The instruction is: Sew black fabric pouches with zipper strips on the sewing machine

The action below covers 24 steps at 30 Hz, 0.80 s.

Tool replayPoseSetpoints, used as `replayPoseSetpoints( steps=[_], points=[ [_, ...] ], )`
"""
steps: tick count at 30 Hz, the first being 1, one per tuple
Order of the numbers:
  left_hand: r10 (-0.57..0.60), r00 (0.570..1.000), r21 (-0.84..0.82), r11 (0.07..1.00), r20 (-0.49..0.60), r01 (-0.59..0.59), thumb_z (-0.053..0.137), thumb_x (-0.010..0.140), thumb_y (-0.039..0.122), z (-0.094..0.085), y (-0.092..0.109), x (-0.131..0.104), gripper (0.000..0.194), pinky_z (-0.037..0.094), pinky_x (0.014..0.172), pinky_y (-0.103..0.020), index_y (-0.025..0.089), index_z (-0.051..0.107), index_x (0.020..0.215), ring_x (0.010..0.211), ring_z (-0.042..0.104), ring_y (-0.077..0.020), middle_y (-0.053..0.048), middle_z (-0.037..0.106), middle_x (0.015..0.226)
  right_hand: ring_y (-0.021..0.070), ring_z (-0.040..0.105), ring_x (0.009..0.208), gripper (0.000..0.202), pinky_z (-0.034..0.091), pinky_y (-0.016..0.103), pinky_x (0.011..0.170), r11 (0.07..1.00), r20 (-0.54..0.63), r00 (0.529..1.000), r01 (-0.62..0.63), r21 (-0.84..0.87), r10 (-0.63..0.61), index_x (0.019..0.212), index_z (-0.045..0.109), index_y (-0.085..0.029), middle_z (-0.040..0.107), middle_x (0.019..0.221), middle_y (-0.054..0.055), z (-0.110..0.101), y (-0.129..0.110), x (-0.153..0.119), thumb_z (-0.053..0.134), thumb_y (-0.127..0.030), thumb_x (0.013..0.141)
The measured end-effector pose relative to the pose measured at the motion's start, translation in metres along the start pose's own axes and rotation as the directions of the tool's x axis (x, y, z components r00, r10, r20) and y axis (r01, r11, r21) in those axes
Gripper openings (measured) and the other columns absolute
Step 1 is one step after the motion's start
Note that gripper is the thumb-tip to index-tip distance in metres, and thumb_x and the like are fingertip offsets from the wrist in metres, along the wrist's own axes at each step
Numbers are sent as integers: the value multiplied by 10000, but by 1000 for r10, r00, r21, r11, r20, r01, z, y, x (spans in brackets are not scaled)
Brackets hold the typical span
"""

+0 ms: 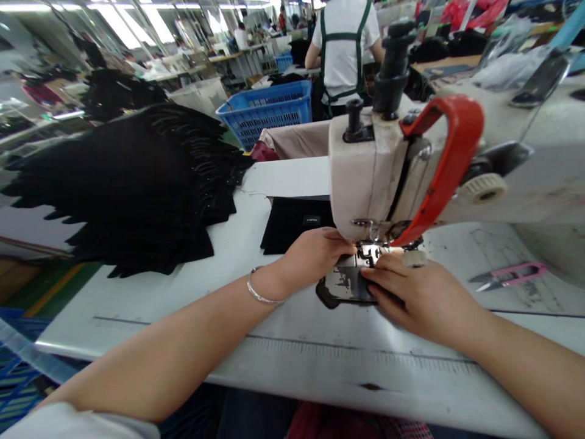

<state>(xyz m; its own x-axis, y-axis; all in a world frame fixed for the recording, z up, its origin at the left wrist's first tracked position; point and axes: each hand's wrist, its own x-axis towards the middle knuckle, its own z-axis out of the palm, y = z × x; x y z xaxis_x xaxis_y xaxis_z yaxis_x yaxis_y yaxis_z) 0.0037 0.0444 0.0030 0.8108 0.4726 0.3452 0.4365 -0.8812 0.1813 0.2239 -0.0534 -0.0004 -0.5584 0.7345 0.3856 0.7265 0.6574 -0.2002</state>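
Observation:
My left hand is closed, with its fingertips beside the presser foot of a sewing machine. It rests at the near edge of a flat black fabric piece bearing a small label. The part of the cloth under my fingers is hidden. To the right of the foot lies my right hand, fingers stretched forward and their tips touching the metal needle plate. No cloth shows in it. A small whitish round thing sits by its knuckles; I cannot tell what it is.
A tall stack of black fabric pieces covers the table's left end. Pink-handled thread snips lie at the right. A red lever guard curves over the machine's front. Beyond are a blue crate and a person in white.

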Motion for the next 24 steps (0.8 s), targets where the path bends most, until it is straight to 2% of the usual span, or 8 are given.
replayPoseSetpoints(
  steps=[3, 7, 9, 11, 14, 18, 24],
  points=[
    [-14, 999, -2, 1000, 47, 14, 635, 922, 86, -11, 5, 2, 223, 591, 927, -304, 217, 786, 1020, 1038, 736, -195, -18, 783, 1097, 261, 676, 891, 263, 567, 422, 731, 1000, 9, 1000, 20, 12, -20, 1110, 724, -169, 717, 1056, 97, -1, 2, -1, 503, -242, 986],
    [-17, 981, -9, 1000, 194, 19, 613, 942, 118, -34, 9, 6, 222, 583, 960, -336, 199, 774, 1070, 1052, 732, -215, -36, 784, 1087, 262, 669, 936, 236, 573, 416, 762, 998, -9, 999, 46, 42, -46, 1096, 718, -157, 708, 1060, 118, -3, 5, -4, 521, -226, 987],
    [21, 964, -4, 1000, 264, -20, 608, 944, 120, -40, 10, 4, 248, 552, 1030, -363, 192, 751, 1133, 1119, 708, -222, -52, 765, 1161, 269, 665, 976, 232, 580, 426, 799, 997, -20, 998, 56, 49, -55, 1120, 705, -152, 705, 1088, 128, -4, 6, -6, 530, -200, 976],
    [74, 954, 1, 997, 292, -78, 602, 957, 143, -38, 11, -1, 280, 499, 1112, -407, 172, 710, 1214, 1232, 650, -239, -83, 716, 1279, 280, 657, 1029, 265, 584, 445, 846, 996, -15, 998, 69, 49, -68, 1180, 682, -150, 702, 1138, 129, -4, 6, -7, 544, -163, 955],
    [82, 964, -12, 997, 254, -82, 536, 997, 163, -26, 15, -15, 340, 453, 1169, -420, 130, 630, 1321, 1355, 556, -236, -127, 620, 1419, 281, 647, 1088, 329, 581, 451, 909, 993, -19, 994, 112, 42, -111, 1233, 662, -157, 693, 1232, 111, -4, 6, -9, 553, -110, 926],
    [40, 983, -45, 998, 178, -32, 438, 1010, 106, -13, 22, -31, 387, 445, 1186, -388, 142, 571, 1372, 1411, 498, -191, -107, 578, 1468, 261, 661, 1073, 283, 574, 431, 949, 982, -81, 980, 183, 43, -179, 1152, 696, -149, 723, 1189, 92, -3, 3, -9, 520, -98, 936],
    [63, 986, -85, 995, 152, -50, 419, 1016, 120, -10, 19, -30, 369, 459, 1179, -413, 119, 583, 1346, 1394, 515, -198, -126, 600, 1439, 267, 673, 1045, 275, 586, 439, 925, 987, -64, 986, 157, 34, -155, 1149, 702, -146, 730, 1182, 83, -2, 0, -6, 533, -115, 934]
  ],
)
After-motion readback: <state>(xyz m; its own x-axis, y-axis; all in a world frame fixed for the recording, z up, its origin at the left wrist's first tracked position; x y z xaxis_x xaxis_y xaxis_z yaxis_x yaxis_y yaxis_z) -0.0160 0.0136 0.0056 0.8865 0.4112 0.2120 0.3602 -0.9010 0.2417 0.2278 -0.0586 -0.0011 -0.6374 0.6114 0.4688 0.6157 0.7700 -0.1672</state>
